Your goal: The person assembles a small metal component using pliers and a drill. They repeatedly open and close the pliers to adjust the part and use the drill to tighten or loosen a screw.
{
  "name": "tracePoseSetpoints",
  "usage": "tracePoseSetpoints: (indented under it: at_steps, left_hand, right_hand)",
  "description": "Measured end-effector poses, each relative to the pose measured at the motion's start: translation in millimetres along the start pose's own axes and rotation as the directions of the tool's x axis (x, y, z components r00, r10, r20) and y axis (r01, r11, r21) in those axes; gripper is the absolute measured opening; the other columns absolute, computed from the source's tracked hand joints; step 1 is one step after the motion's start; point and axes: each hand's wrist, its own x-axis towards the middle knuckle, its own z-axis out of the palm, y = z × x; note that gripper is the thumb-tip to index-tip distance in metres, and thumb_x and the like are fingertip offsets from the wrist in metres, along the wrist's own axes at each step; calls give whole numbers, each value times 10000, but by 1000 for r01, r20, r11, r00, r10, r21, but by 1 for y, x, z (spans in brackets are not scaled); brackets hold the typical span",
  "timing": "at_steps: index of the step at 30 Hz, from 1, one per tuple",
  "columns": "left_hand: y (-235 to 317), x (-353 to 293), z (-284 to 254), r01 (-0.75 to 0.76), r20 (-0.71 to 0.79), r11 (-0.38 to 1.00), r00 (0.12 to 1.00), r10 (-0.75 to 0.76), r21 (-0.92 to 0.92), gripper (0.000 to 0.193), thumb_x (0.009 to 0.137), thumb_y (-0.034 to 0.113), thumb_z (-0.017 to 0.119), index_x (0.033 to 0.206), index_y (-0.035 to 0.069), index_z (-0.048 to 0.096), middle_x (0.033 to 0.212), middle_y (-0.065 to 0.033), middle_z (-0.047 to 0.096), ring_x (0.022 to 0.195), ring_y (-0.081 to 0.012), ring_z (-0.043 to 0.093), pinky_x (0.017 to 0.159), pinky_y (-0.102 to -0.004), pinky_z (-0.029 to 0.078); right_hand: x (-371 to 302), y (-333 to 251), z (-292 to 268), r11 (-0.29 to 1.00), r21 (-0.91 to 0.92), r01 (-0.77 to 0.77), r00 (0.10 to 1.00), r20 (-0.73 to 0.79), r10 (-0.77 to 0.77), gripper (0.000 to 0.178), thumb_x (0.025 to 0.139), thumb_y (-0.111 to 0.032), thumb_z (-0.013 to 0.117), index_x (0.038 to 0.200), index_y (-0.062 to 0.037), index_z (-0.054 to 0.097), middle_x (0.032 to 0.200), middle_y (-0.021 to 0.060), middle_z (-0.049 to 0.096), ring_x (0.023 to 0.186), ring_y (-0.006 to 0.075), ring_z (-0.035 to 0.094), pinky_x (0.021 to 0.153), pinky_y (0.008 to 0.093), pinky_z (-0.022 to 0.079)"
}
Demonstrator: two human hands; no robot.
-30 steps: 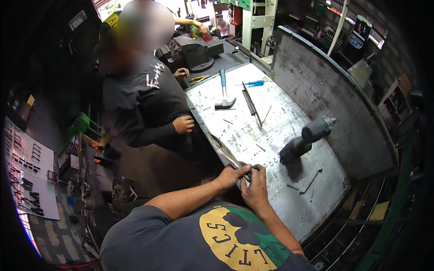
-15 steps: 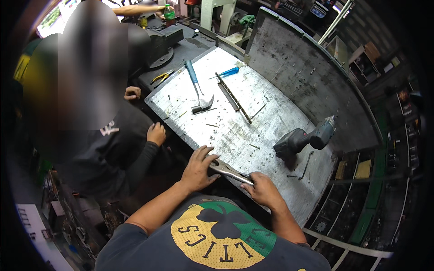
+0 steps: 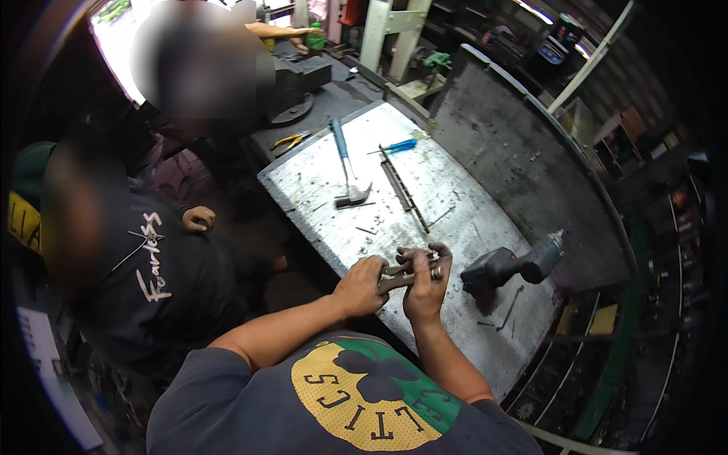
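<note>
Two lettered shirts (image 3: 341,402), metal pliers (image 3: 398,283) in left hand (image 3: 360,288) and right hand (image 3: 425,294)

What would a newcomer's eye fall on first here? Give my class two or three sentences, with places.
The bright tabletop would probably catch the eye first, in mid-view. By its near edge, the wearer's left hand and right hand hold a grey metal tool. A dark power drill stands out at the tabletop's right, a blue-handled hammer farther back on its left.
</note>
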Motion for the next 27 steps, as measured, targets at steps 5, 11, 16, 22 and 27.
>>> tracePoseSetpoints:
  at_steps: [5, 11, 16, 22, 27]
  left_hand:
    - [-18, 17, -21, 76, -168, 987, 981, -99, -141, 845, 750, 224, 885, 1425, -6, 431, 1337, -270, 591, 1283, -428, 585, 1114, -470, 480]
    - [-93, 27, -86, 347, -304, 895, 852, -426, -280, 957, 792, 284, 908, 1548, -18, 404, 1361, -246, 656, 1275, -379, 648, 1128, -446, 501]
    - [-176, 38, -127, 321, -435, 923, 814, -384, -214, 925, 813, 249, 891, 1558, -14, 411, 1324, -202, 689, 1271, -362, 644, 1136, -438, 476]
    - [-255, 44, -170, 411, -448, 873, 750, -487, -261, 861, 807, 188, 884, 1530, -10, 461, 1336, -197, 689, 1248, -334, 664, 1085, -424, 521]
    - [-284, 47, -193, 440, -362, 841, 764, -535, -314, 750, 834, 159, 846, 1480, -21, 509, 1345, -205, 672, 1286, -358, 640, 1130, -430, 488]
  right_hand:
    - [62, 2, 47, 990, 143, 8, 995, 101, -23, 146, 1075, -102, 614, 1002, -67, 493, 933, 128, 701, 819, 234, 706, 748, 350, 590]
    - [147, -7, 113, 913, 404, -61, 973, 229, -37, 153, 1027, -117, 583, 1101, 16, 591, 1085, 162, 708, 960, 258, 704, 927, 412, 589]
    - [204, 28, 186, 969, 245, -20, 951, 305, -57, 426, 938, -111, 555, 1332, 51, 554, 1326, 214, 653, 1176, 323, 663, 1044, 459, 540]
    - [256, 74, 255, 990, 120, 78, 935, 335, -114, 549, 905, -85, 532, 1427, 85, 514, 1384, 214, 619, 1246, 325, 628, 1117, 447, 490]
    - [272, 93, 277, 990, 10, 139, 939, 317, -135, 578, 880, -68, 535, 1428, 116, 518, 1390, 233, 617, 1276, 340, 625, 1167, 459, 451]
